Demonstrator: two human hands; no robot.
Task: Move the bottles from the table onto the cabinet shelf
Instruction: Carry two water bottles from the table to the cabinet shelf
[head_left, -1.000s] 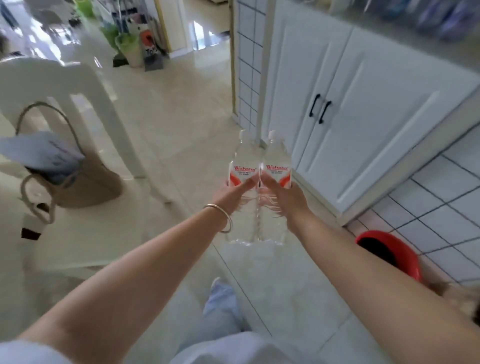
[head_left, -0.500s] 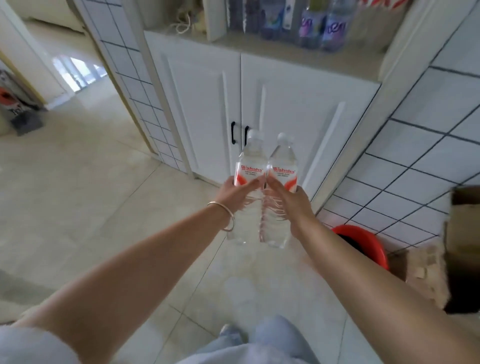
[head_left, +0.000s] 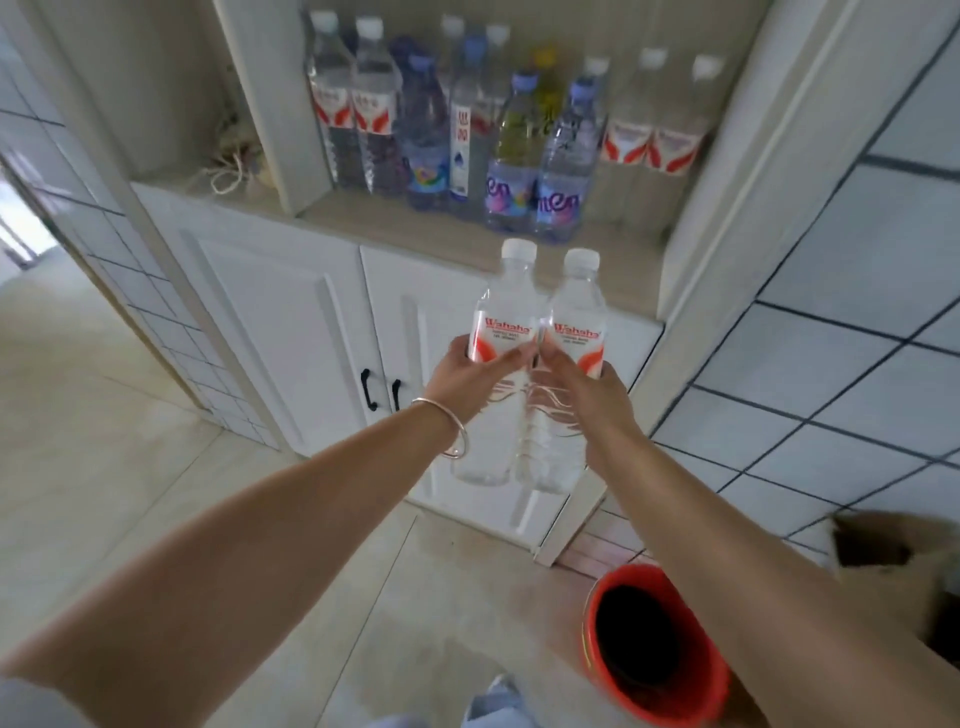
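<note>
Bottles in hand, two of them: left bottle gripped by the left hand, fingers wrapped around the lower label and thumb across the front; right bottle gripped the same way by the right hand. Both upright, white caps up, bodies touching side by side, held in the air in front of the cabinet doors, just below the front edge of the cabinet shelf. Thin bracelet on the left wrist. Change: half a second ago only the shelf's front lip and the bottoms of the stored bottles showed at the top of view; now the whole open bay faces the camera and the held caps overlap the shelf edge, so the person has closed in and raised the pair. Means carry is basically done, placement comes next. Shelved bottles fill the back in a row, with bare shelf in front of them, looks wide enough for both, though blur makes the depth hard to judge. Red bucket on the floor lower right, cardboard box at the right edge, some rope in the left bay.
</note>
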